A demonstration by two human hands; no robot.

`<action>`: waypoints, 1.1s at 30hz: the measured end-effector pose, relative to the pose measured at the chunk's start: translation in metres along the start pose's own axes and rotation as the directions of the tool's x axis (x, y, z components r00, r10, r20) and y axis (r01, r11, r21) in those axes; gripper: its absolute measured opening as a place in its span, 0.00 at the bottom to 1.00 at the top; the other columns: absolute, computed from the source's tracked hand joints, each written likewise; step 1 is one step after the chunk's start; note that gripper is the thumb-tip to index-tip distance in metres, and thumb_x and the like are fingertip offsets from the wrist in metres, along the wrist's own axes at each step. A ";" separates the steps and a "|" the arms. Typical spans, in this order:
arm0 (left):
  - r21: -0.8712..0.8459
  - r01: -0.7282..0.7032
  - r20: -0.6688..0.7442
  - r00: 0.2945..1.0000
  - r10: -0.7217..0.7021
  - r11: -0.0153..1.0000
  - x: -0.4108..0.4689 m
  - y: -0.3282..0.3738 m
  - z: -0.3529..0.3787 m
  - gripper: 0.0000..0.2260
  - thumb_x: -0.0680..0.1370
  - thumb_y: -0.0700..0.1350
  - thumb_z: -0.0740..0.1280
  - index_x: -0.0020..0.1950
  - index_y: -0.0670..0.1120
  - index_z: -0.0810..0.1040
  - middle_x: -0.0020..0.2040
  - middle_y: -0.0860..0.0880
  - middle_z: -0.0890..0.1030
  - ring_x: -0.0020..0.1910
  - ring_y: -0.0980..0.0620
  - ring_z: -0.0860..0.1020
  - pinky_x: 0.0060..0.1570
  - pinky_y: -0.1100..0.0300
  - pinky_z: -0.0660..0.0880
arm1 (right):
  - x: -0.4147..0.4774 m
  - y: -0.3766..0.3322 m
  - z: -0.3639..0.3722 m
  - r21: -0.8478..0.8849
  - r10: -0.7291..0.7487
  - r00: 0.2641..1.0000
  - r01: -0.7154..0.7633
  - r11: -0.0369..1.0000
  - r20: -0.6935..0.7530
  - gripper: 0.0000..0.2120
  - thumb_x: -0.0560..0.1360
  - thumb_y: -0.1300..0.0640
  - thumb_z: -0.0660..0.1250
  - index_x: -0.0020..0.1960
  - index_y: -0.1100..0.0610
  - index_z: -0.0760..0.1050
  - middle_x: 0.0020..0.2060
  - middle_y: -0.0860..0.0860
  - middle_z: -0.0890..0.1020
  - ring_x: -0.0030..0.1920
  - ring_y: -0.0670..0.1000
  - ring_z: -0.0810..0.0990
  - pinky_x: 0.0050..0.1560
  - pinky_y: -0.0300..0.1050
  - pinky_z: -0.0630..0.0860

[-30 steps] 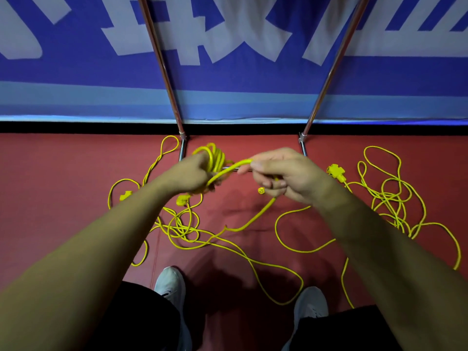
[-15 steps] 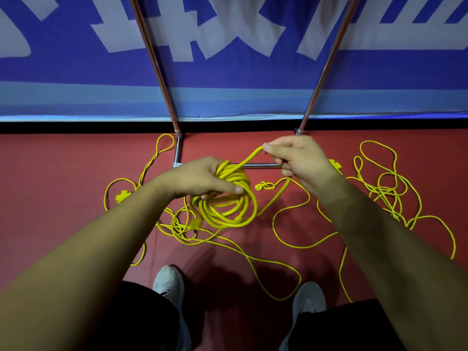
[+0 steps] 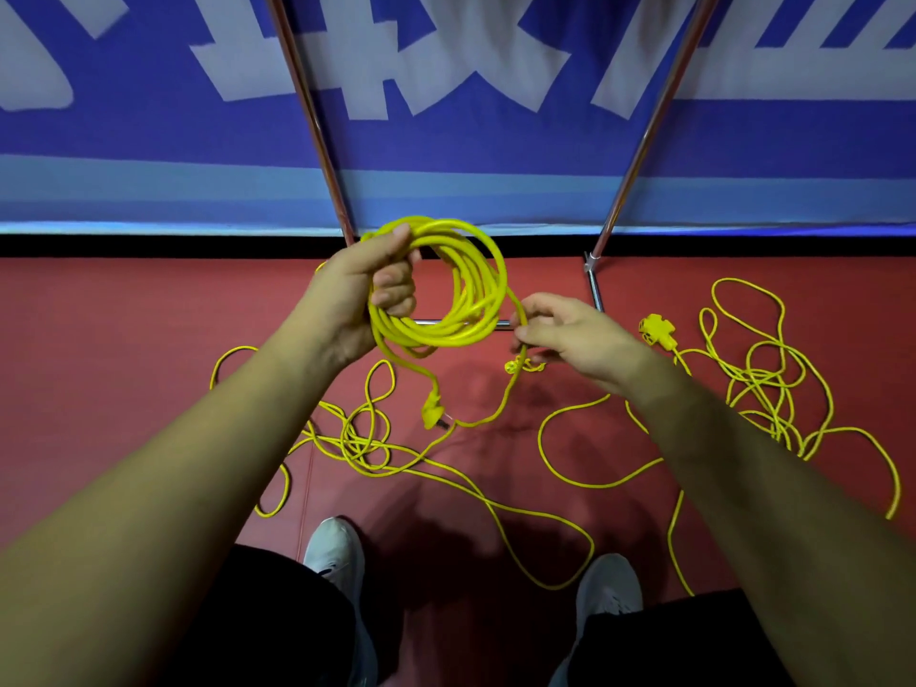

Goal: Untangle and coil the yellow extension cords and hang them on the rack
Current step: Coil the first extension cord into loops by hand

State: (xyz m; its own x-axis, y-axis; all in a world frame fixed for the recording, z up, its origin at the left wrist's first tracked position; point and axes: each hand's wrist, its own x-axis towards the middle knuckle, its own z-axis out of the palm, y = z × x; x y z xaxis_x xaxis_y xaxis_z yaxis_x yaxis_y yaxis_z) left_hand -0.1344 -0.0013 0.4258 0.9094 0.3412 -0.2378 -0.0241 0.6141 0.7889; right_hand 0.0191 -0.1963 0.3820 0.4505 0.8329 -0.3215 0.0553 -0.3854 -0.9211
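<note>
My left hand (image 3: 369, 295) grips a round coil of yellow extension cord (image 3: 466, 285), held up in front of the rack. A yellow plug (image 3: 432, 410) dangles from the coil's bottom. My right hand (image 3: 570, 334) pinches the strand that runs off the coil's right side and drops to the floor. More loose yellow cord (image 3: 362, 443) lies tangled on the red floor below my left arm. A second tangle (image 3: 763, 389) with a yellow socket block (image 3: 657, 329) lies at the right. The metal rack (image 3: 595, 275) rises behind the coil.
The rack's two slanted poles (image 3: 307, 106) lean up across a blue and white banner (image 3: 446, 66). Its base bar (image 3: 431, 321) lies on the red floor behind the coil. My two white shoes (image 3: 337, 547) stand at the bottom, with cord looping between them.
My left hand lifted and turned the coil up so that it faces me. My right hand came down from the upper strand to the coil's right side, still pinching the cord.
</note>
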 end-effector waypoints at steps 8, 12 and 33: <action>-0.187 -0.183 -0.172 0.973 0.151 0.965 0.003 0.009 -0.005 0.10 0.83 0.44 0.61 0.43 0.44 0.74 0.24 0.55 0.64 0.20 0.60 0.65 0.26 0.67 0.61 | 0.000 0.012 0.019 0.003 0.077 0.995 -0.078 0.997 0.070 0.09 0.79 0.68 0.60 0.48 0.56 0.76 0.40 0.53 0.81 0.42 0.50 0.82 0.43 0.43 0.72; -0.235 -0.203 -0.157 0.973 0.169 0.950 0.004 0.015 -0.007 0.07 0.82 0.44 0.62 0.46 0.42 0.72 0.29 0.54 0.68 0.24 0.60 0.68 0.30 0.66 0.66 | -0.001 0.016 0.023 0.028 0.163 0.983 -0.166 0.986 0.086 0.11 0.80 0.62 0.60 0.49 0.48 0.77 0.42 0.51 0.83 0.49 0.54 0.81 0.56 0.50 0.74; 0.679 -0.135 -0.176 0.924 0.339 0.721 -0.005 -0.005 0.008 0.20 0.77 0.39 0.69 0.63 0.32 0.66 0.43 0.42 0.77 0.42 0.46 0.78 0.48 0.39 0.78 | -0.027 -0.034 0.076 0.008 0.127 0.911 -0.142 0.990 0.392 0.27 0.80 0.65 0.60 0.77 0.51 0.61 0.31 0.56 0.78 0.30 0.53 0.79 0.31 0.37 0.72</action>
State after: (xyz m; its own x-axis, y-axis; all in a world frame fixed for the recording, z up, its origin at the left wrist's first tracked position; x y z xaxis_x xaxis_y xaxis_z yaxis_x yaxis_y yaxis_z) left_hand -0.1355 -0.0118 0.4275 0.7591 0.6489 -0.0518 0.1416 -0.0868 0.9861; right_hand -0.0630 -0.1756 0.4049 0.0687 0.8655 -0.4961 -0.0163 -0.4963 -0.8680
